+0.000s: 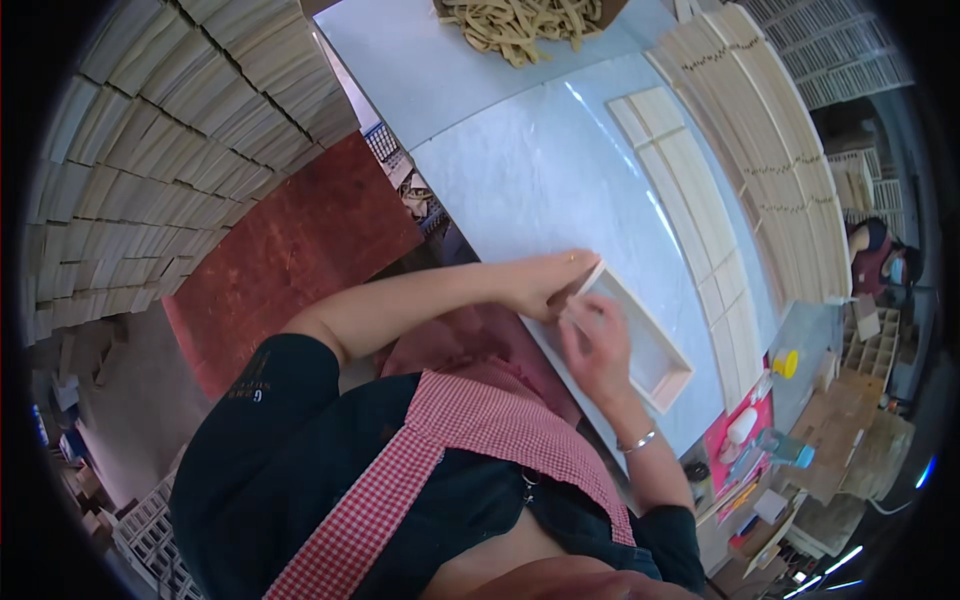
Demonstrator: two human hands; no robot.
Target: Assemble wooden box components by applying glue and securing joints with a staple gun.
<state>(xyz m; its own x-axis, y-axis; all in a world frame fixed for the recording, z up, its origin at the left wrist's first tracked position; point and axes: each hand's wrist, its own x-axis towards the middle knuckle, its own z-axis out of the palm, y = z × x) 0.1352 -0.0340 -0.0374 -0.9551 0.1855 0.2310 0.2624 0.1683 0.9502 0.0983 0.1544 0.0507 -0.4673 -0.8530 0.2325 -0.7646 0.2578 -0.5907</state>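
A shallow rectangular frame of pale wood (648,318) rests at the near edge of the light grey table (520,170); whether it has a bottom I cannot tell. My left hand (550,284) is closed on its left end, the fingertips partly hidden. Just beside it, my right hand (600,345) has its fingers bent in at the same end. Those fingers are slightly blurred, and whatever they pinch is too small or hidden to make out. Beyond the frame, flat pale wooden panels (690,215) lie in a row along the table.
Long stacks of thin wooden pieces (765,150) line the far right. Curled tan strips (520,28) fill a box at the back. A reddish board (300,260) and tall wood stacks (180,130) stand left. A bottle (788,448) and a yellow round item (785,362) are right, near a co-worker (875,262).
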